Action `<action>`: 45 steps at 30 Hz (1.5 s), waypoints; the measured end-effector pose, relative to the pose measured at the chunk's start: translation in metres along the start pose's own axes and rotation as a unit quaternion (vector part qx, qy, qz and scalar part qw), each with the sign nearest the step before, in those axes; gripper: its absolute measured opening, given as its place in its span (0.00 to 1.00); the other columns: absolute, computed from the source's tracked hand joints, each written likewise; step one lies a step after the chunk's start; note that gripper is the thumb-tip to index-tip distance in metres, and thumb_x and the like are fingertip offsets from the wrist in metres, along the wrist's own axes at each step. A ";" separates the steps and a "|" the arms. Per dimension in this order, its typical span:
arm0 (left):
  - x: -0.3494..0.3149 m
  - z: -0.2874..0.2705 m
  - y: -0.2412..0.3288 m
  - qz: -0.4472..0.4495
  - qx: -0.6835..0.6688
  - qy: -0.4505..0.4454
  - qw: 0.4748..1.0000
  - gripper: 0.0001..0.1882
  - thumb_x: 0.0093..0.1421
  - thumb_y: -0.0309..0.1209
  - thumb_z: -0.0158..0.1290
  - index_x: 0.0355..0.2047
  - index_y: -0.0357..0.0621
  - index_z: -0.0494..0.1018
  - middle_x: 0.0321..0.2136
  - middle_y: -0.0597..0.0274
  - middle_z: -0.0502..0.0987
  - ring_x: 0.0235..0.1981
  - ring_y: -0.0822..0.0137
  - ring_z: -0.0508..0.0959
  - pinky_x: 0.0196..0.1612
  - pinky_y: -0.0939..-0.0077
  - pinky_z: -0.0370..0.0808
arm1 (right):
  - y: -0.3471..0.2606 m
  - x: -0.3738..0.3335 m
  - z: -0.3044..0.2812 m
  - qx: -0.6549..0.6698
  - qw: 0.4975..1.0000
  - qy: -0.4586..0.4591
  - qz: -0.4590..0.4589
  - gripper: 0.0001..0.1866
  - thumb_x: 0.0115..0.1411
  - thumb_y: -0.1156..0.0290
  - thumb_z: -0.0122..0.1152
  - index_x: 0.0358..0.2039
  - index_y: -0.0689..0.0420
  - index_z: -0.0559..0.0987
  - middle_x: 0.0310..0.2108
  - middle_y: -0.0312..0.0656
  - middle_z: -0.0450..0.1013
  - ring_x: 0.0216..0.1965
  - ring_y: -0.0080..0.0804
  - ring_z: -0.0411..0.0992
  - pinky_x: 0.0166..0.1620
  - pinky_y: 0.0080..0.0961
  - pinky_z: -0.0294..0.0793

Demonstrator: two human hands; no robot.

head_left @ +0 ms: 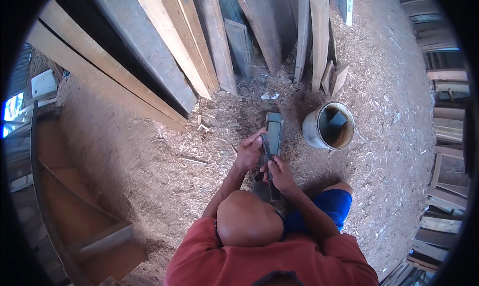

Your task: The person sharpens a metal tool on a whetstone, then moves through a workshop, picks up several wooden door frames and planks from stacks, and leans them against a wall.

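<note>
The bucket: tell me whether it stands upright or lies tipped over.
Upright. The bucket stands on the ground, its round mouth facing up toward the camera, with a dark block inside.

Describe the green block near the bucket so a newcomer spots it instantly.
Start at the boards leaning up top. Below them stands a round bucket; the long block lies left of it. Unlike the slab inside the bucket, this green one lies outside.

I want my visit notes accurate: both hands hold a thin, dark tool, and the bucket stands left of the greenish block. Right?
Not quite: the head view shows the bucket right of the greenish block. The left hand and right hand do hold a thin, dark tool.
</note>
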State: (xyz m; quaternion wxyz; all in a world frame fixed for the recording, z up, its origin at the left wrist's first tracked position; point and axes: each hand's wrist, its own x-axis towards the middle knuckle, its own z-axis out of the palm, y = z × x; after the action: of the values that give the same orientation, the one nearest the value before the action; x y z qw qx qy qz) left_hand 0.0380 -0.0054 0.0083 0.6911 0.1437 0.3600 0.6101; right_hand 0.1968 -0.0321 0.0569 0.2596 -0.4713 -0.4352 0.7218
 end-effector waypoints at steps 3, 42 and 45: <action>0.000 0.002 0.002 -0.017 -0.016 -0.004 1.000 0.17 0.70 0.25 0.45 0.57 0.45 0.72 0.50 0.60 0.76 0.47 0.66 0.78 0.51 0.67 0.77 | -0.002 0.001 0.000 -0.004 1.000 -0.011 0.008 0.11 0.71 0.70 0.40 0.46 0.62 0.69 0.30 0.41 0.74 0.22 0.20 0.70 0.28 0.21 0.74; 0.007 -0.016 0.000 -0.060 -0.002 0.010 0.998 0.26 0.65 0.21 0.51 0.63 0.49 0.63 0.39 0.61 0.79 0.39 0.71 0.78 0.44 0.71 0.78 | -0.020 -0.010 -0.021 0.011 0.991 -0.090 0.097 0.12 0.69 0.69 0.47 0.42 0.66 0.72 0.30 0.41 0.75 0.24 0.21 0.72 0.25 0.21 0.75; 0.008 -0.018 0.004 -0.058 0.207 0.051 0.975 0.26 0.62 0.22 0.56 0.60 0.43 0.66 0.34 0.62 0.79 0.32 0.74 0.78 0.35 0.79 0.77 | -0.005 -0.009 -0.031 -0.020 0.991 -0.094 0.095 0.12 0.68 0.70 0.46 0.44 0.66 0.71 0.31 0.40 0.74 0.25 0.22 0.73 0.25 0.21 0.76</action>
State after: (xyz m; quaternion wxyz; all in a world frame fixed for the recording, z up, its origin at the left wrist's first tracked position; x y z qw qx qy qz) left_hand 0.0229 -0.0009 -0.0047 0.6613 0.2309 0.5211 0.4876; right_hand 0.2284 -0.0247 0.0597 0.1384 -0.4455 -0.4258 0.7753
